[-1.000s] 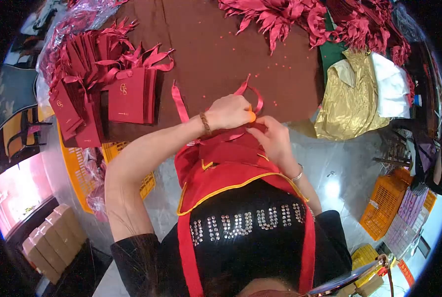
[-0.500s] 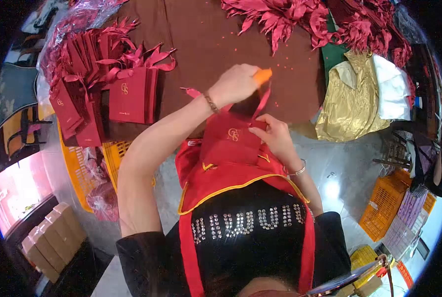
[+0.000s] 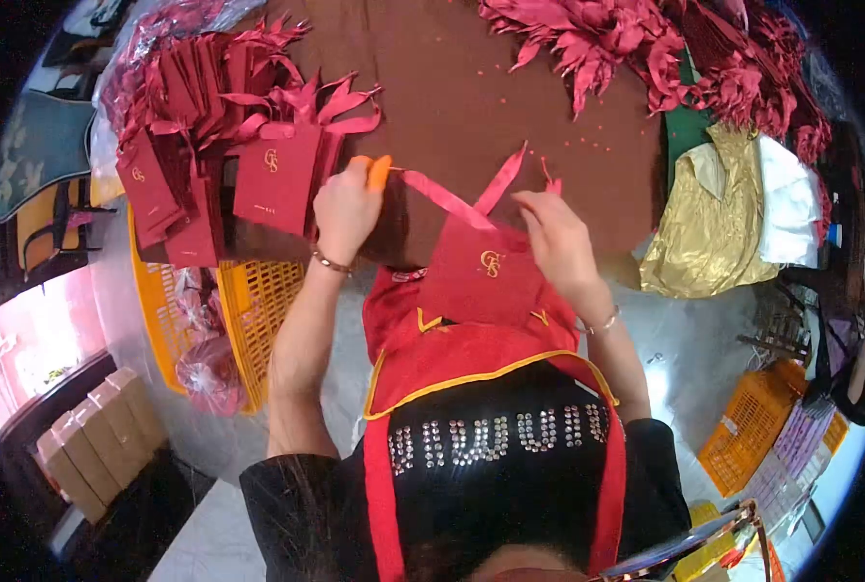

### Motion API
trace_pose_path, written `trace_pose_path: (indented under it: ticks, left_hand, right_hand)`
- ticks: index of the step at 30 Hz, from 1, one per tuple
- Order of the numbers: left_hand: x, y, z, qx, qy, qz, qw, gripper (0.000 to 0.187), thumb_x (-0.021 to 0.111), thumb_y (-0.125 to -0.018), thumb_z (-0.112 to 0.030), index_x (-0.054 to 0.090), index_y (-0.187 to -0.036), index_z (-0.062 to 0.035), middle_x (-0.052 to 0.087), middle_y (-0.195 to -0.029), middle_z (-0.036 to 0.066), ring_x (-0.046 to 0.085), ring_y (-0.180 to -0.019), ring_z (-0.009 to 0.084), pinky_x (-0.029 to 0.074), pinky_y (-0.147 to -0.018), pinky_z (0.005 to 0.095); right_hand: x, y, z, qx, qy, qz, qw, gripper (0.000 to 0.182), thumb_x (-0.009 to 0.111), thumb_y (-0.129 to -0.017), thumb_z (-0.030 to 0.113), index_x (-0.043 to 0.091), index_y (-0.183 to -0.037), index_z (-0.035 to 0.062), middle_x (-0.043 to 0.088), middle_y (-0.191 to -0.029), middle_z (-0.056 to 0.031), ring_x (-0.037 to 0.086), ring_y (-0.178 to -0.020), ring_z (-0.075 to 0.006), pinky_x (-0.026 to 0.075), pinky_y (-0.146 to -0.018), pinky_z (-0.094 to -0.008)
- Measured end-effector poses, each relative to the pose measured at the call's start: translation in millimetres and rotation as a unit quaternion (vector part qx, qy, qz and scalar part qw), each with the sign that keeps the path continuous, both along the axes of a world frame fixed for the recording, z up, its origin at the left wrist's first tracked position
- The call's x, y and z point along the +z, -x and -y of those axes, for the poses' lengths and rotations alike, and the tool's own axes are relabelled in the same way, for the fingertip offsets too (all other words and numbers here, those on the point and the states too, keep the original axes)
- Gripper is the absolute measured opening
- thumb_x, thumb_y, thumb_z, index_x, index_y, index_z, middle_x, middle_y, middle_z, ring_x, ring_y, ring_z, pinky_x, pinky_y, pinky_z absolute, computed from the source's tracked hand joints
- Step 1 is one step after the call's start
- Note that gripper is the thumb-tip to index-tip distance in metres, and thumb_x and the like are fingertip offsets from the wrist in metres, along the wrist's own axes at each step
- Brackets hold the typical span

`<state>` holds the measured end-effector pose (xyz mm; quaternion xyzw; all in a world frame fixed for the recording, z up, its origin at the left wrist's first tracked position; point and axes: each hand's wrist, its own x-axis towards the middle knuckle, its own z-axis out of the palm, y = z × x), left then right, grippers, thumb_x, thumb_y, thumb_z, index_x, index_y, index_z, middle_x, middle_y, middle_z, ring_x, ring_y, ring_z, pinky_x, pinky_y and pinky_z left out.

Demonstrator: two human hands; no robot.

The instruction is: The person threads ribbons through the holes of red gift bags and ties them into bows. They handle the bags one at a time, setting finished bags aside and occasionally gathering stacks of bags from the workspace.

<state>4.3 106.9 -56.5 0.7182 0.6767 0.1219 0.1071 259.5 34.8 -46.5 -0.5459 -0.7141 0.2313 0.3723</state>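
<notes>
A dark red paper bag (image 3: 478, 271) with a gold logo rests against the front of my red apron (image 3: 471, 361), at the table's edge. From its top a pink ribbon (image 3: 447, 202) stretches left towards my left hand, while another strip stands up to the right. My left hand (image 3: 346, 211) is closed round an orange-handled tool (image 3: 379, 175); its thin tip is near the ribbon's left end. At the bag's upper right, my right hand (image 3: 560, 241) has its fingers drawn in, with a short ribbon end poking out above them. What lies inside those fingers is partly hidden.
More red bags (image 3: 277, 179) with ribbons are piled at the table's left. Heaps of pink ribbon (image 3: 588, 48) lie at the back right, beside a gold bag (image 3: 699, 228) and a white one (image 3: 789, 204). Orange crates (image 3: 258, 320) stand on the floor to both sides.
My left hand has swung from above the bag out to the left with the orange-handled tool. A ribbon now spans from the bag towards it. My right hand has risen slightly off the bag's side.
</notes>
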Motion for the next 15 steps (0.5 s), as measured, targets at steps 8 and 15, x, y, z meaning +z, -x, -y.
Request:
trace_pose_path:
  ticks: [8, 15]
  left_hand:
    - [-8, -31, -4, -0.013, -0.020, -0.061, 0.998, 0.031, 0.059, -0.082, -0.037, 0.057, -0.073, -0.0071, 0.061, -0.063, 0.016, 0.061, -0.061, 0.0344, 0.046, -0.053, 0.0431]
    - [-13, -18, 13, 0.005, -0.004, 0.218, 0.976, 0.016, 0.063, -0.081, -0.018, 0.060, -0.080, -0.0031, 0.064, -0.071, 0.015, 0.064, -0.066, 0.0263, 0.049, -0.059, 0.0336]
  right_hand:
    - [-3, 16, -6, 0.067, 0.120, 0.075, 0.988, 0.017, 0.057, -0.081, 0.009, 0.057, -0.097, 0.0008, 0.057, -0.087, -0.0155, 0.057, -0.082, -0.0327, 0.046, -0.070, -0.0382]
    - [-6, 10, 1, 0.096, 0.123, 0.074, 0.985, 0.023, 0.061, -0.078, 0.013, 0.058, -0.098, 0.0017, 0.058, -0.090, -0.0139, 0.057, -0.084, -0.0312, 0.046, -0.072, -0.0368]
